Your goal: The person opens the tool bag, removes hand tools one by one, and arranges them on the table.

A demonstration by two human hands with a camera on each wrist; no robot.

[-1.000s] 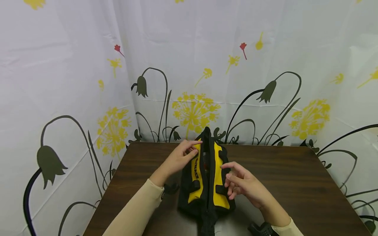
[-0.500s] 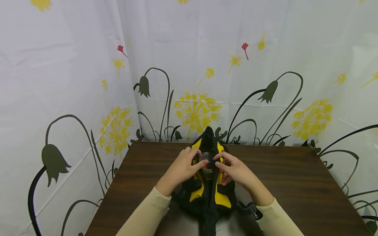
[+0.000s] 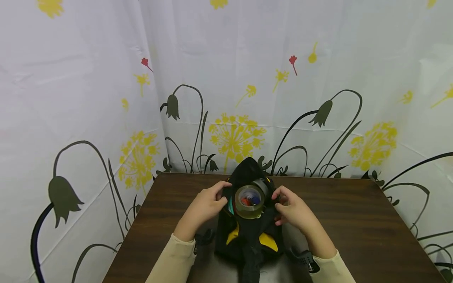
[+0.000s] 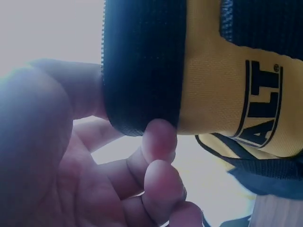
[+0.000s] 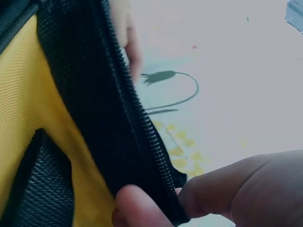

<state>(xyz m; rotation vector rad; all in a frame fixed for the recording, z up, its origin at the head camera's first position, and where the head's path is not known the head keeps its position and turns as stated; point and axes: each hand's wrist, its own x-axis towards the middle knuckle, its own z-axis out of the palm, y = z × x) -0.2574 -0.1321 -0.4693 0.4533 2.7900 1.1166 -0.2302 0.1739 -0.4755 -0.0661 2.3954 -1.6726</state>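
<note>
Holding bag [image 3: 249, 232] wide nr worktop's [image 3: 164, 208] far edge — L hand [image 3: 203, 208], R hand [image 3: 293, 209] pinching opp. zip rims [image 5: 102, 118]; even pull prob. best — tape roll [image 3: 249, 214] could shift.

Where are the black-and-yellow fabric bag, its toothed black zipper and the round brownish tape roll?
Bag [image 3: 249, 232], head view: black fabric, lower middle.
Zipper [image 5: 150, 130], right wrist view: its teeth.
Tape roll [image 3: 249, 214], head view: lower rim.

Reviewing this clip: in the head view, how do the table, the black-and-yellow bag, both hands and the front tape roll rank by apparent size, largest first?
1. Table
2. Black-and-yellow bag
3. Left hand and right hand: they look alike, so I leave them unranked against each other
4. Front tape roll
</note>
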